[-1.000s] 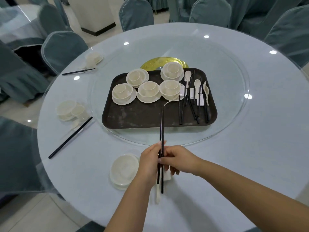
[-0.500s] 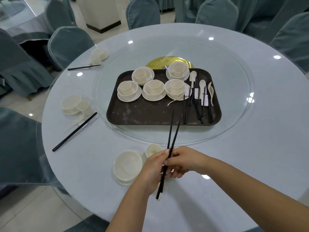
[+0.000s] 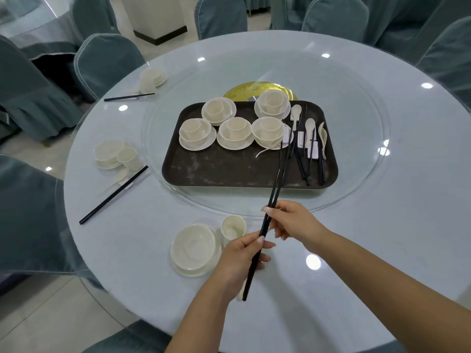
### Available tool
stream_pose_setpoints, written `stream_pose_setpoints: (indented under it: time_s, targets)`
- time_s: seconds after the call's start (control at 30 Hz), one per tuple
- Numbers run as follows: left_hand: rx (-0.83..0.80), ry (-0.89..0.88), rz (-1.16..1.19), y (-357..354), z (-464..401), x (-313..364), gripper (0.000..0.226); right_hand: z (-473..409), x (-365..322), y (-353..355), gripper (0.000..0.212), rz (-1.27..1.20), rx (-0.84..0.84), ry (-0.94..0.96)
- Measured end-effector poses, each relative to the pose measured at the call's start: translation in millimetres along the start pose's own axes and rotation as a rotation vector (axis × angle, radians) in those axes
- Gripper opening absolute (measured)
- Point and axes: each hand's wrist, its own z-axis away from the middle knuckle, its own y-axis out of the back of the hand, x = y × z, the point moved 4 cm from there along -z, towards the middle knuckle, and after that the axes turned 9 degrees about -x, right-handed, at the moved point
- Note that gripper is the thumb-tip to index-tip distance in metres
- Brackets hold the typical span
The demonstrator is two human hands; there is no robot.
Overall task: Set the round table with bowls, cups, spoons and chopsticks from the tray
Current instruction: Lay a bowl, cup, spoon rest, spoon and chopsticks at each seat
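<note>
Black chopsticks are pinched in both your hands: left hand near the butt end, right hand higher up, tips over the tray. Step looks like chopstick placement. Next: align the pair, lay it on the worktop right of the near bowl and cup.

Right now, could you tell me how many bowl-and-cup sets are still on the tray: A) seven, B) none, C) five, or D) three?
C: five stacked bowl-and-cup sets sit on the dark tray, while the left hand and right hand hold one pair of black chopsticks above the table.
</note>
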Motion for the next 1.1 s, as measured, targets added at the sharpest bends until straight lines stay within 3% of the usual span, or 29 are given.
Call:
stream_pose_setpoints:
  time_s: [0.17, 0.37, 0.57, 0.83, 0.9, 1.0, 1.1]
  targets:
    - [-0.02, 0.023, 0.159, -7.5, -2.4, -7.6, 0.022, -1.1, 4.5, 3.9, 0.021, -0.055, 0.021, 0.015]
    - [0.019, 0.063, -0.013, -14.1, 0.4, -17.0, 0.019, -4.7, 16.0, 3.0, 0.02, -0.037, -0.009, -0.013]
    - [0.1, 0.057, 0.03, -17.7, 7.0, -28.8, 0.019, -3.0, 42.1, -5.0, 0.017, -0.174, -0.12, -0.087]
    - [0.181, 0.191, 0.021, -17.5, 15.0, -74.3, 0.014, 2.7, 81.2, -10.7, 0.015, -0.149, -0.174, -0.208]
    - [0.239, 0.236, -0.133, -15.1, 16.0, -89.7, 0.023, 2.5, 92.2, -14.6, 0.014, -0.156, -0.146, -0.255]
    - [0.257, 0.265, -0.568, -14.7, 18.2, -104.4, 0.037, 0.2, 105.8, -21.5, 0.016, -0.147, -0.086, -0.296]
    - [0.289, 0.284, -0.755, -16.4, 21.3, -110.4, 0.026, -3.5, 113.3, -29.8, 0.015, -0.149, -0.041, -0.306]
